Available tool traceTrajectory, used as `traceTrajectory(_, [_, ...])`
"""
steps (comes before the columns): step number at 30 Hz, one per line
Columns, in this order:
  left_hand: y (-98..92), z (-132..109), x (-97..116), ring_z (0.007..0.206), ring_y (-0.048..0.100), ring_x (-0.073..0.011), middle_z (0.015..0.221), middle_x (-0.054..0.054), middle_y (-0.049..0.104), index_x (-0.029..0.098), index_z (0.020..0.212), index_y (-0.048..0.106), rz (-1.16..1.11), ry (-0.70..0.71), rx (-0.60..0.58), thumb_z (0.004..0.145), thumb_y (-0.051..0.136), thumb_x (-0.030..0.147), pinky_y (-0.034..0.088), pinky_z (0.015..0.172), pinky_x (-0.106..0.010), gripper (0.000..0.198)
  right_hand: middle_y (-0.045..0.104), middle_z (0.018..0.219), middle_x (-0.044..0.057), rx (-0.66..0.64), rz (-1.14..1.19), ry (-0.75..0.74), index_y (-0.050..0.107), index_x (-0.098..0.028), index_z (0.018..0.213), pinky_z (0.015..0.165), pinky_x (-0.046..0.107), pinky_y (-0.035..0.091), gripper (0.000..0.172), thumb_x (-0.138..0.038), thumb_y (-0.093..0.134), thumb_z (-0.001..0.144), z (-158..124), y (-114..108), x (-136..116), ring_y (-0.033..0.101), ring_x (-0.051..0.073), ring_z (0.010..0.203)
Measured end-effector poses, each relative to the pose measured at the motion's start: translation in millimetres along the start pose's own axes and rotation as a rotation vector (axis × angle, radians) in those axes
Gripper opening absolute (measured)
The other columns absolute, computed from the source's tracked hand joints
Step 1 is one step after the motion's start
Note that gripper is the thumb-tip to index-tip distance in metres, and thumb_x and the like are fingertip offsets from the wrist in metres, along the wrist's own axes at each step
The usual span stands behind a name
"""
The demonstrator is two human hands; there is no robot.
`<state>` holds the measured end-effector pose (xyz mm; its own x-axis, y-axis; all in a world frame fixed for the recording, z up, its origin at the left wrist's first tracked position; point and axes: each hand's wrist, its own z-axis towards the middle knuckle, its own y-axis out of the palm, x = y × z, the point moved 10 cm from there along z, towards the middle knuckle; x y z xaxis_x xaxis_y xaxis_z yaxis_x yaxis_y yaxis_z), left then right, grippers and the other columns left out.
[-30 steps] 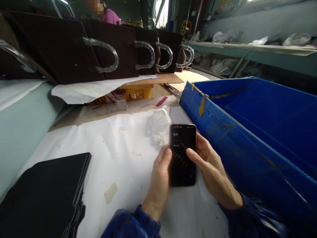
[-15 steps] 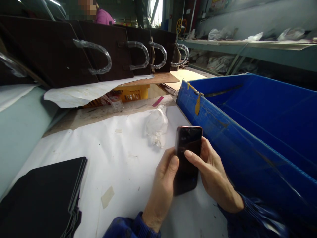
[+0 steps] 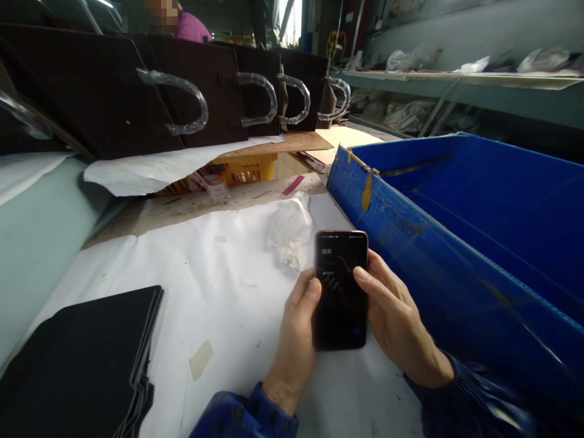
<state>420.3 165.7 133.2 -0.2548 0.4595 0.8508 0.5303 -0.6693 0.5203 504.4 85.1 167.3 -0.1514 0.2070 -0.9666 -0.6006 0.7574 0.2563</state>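
Observation:
A smartphone (image 3: 340, 310) with a dark screen and a reddish edge is held upright above the white sheet. My left hand (image 3: 296, 322) grips its left side, the thumb resting along the edge of the screen. Around the right side curls my right hand (image 3: 399, 310), its thumb over the screen's right edge and its other fingers partly hidden behind the phone. Small pale text shows near the top of the screen. Just beyond the phone lies a crumpled white plastic bag (image 3: 291, 228).
A large blue bin (image 3: 392, 225) stands close on the right. Stacked black panels (image 3: 86, 353) lie at the lower left. Dark brown boxes (image 3: 196, 61) with plastic-wrapped handles line the back, above a yellow crate (image 3: 255, 170). A person in a pink top (image 3: 192, 28) is behind them.
The phone has shifted slightly left and turned to face me more squarely. My right thumb has moved from the middle of the screen to its right edge.

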Motion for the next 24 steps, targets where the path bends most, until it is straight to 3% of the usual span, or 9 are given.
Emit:
traceTrajectory(14, [-3.6,3.7,-4.5,0.09,0.058,-0.0159,0.089,0.001,0.066,0.021,0.094,0.068,-0.109,-0.014,0.041,0.099,0.05,0.037,0.047,0.082,-0.026,0.025,0.069,0.128,0.002,-0.031,0.072,0.063,0.068,-0.028,0.117,0.104,0.041,0.051,0.032,-0.044,0.068,0.089,2.4,5.4,5.0,0.055,0.029,0.131])
traceTrajectory(18, [-3.5,4.3,-3.5,0.085,0.057,-0.0144,0.087,0.002,0.065,0.021,0.092,0.067,-0.126,-0.018,0.032,0.099,0.05,0.035,0.047,0.079,-0.025,0.023,0.068,0.129,0.0,-0.048,0.102,0.07,0.069,-0.029,0.118,0.105,0.038,0.049,0.03,-0.04,0.069,0.09,1.7,6.6,5.6,0.053,0.027,0.133])
traceTrajectory(24, [-4.7,4.8,-2.1,0.098,0.061,-0.0189,0.091,0.0,0.07,0.021,0.1,0.069,-0.108,-0.015,0.039,0.098,0.051,0.034,0.047,0.081,-0.028,0.023,0.066,0.133,0.0,-0.069,0.072,0.076,0.068,-0.029,0.121,0.109,0.039,0.047,0.031,-0.037,0.068,0.091,-1.3,9.0,4.4,0.05,0.027,0.136])
